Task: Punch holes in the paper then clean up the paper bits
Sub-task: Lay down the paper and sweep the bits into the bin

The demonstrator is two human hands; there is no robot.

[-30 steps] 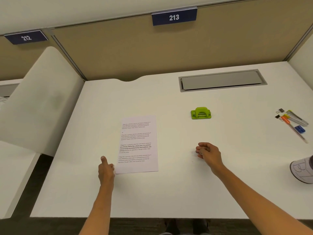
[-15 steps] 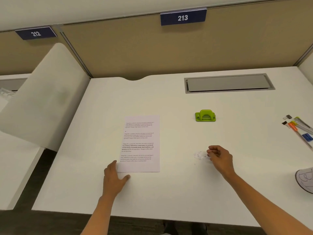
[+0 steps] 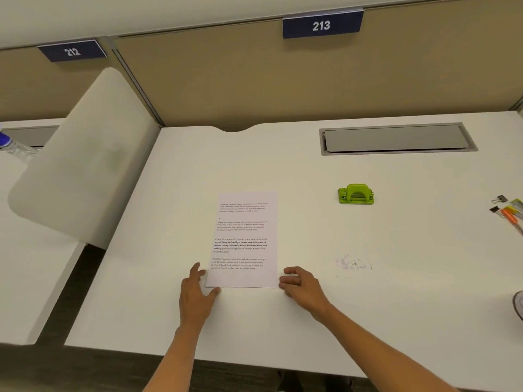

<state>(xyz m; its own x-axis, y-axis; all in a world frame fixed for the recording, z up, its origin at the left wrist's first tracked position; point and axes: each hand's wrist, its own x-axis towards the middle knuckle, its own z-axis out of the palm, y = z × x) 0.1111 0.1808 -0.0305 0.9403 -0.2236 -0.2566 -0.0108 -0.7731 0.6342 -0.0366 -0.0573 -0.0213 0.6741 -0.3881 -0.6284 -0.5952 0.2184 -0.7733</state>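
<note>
We frame the paper (image 3: 244,239) near the desk's (image 3: 283,329) front edge: left hand (image 3: 195,295) fingers spread at its near-left corner, right hand (image 3: 301,287) loosely curled, empty, at its near-right corner. Likely lifting it next; the bits (image 3: 352,263) lie right of it, uncollected. The punch (image 3: 356,194) sits clear behind; pens (image 3: 512,215) stay at the right edge.

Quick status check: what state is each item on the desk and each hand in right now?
Paper: flat, printed side up.
Punch: idle, untouched.
Paper bits: scattered on desk, not cleaned.
Left hand: open, at paper's near-left corner.
Right hand: empty, at paper's near-right corner.
Cable flap: closed.
</note>
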